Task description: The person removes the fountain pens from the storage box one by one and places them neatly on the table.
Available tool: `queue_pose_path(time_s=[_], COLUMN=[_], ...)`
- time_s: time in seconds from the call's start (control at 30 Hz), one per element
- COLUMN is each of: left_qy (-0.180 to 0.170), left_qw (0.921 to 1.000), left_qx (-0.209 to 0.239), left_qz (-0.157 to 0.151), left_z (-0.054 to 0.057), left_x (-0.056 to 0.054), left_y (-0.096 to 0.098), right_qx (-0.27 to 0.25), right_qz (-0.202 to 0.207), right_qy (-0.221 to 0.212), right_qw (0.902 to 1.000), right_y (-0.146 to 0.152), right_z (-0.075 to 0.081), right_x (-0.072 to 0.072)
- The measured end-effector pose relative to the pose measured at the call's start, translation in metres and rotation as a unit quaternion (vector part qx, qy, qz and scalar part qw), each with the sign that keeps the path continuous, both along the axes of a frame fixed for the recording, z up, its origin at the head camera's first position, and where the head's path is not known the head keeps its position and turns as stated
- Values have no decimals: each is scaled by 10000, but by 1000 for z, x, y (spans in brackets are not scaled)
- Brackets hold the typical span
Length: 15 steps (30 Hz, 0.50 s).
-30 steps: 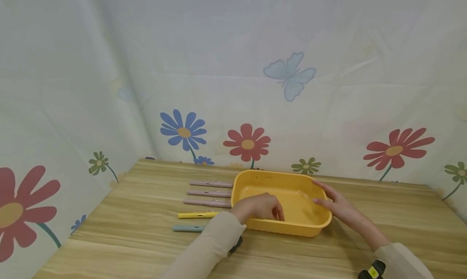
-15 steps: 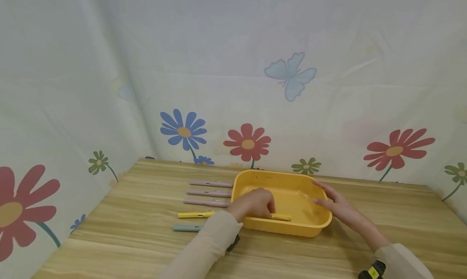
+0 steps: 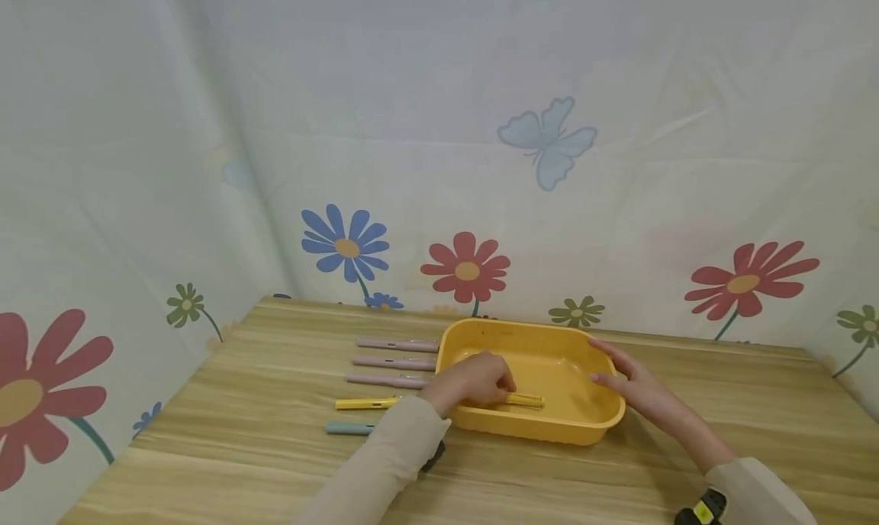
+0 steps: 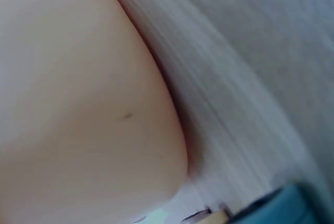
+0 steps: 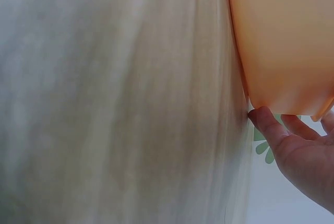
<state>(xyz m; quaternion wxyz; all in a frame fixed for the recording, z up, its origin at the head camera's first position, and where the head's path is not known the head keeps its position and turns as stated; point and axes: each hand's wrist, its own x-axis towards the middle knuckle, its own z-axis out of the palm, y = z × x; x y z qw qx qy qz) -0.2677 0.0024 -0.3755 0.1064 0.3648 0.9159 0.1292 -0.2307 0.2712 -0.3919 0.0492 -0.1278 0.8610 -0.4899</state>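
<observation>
Inside the yellow basin [image 3: 542, 427], my left hand [image 3: 481, 378] pinches a yellow pen [image 3: 525, 400]; the pen's clip end sticks out to the right, and the fingers hide the rest. My right hand [image 3: 639, 388] grips the basin's right end, its thumb over the rim. The right wrist view shows that hand's fingers [image 5: 267, 122] against the basin's outer wall [image 5: 287, 41]. Mostly the skin of my left hand [image 4: 83, 104] fills the left wrist view, with the end of a teal pen [image 4: 284, 211] at the bottom.
Left of the basin lie three mauve pens [image 3: 391, 381], another yellow pen [image 3: 364, 404] and the teal one, side by side in a column. They rest on a wood-grain table [image 3: 226, 433]. A flower-printed cloth [image 3: 412, 128] rises behind the table's back edge.
My left hand has drawn back leftward inside the basin, and the yellow pen in its fingers has come into sight. The right hand and the basin have stayed put.
</observation>
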Motion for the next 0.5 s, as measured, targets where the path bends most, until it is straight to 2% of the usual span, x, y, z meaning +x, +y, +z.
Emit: queue_pose_path(time_s=[0.13, 0.33, 0.5], left_qy=[207, 500, 435], left_qw=[9997, 9979, 9976], left_qx=[133, 311, 364], left_qz=[-57, 266, 386], left_z=[-2, -4, -3], left_x=[-2, -2, -2], left_y=[-1, -2, -6], right_qx=[44, 97, 108], right_qz=[-12, -58, -55], right_qy=[9, 26, 29], right_qw=[10000, 9999, 9999], right_y=[0, -1, -1], right_z=[1, 0, 0], right_x=[0, -1, -1])
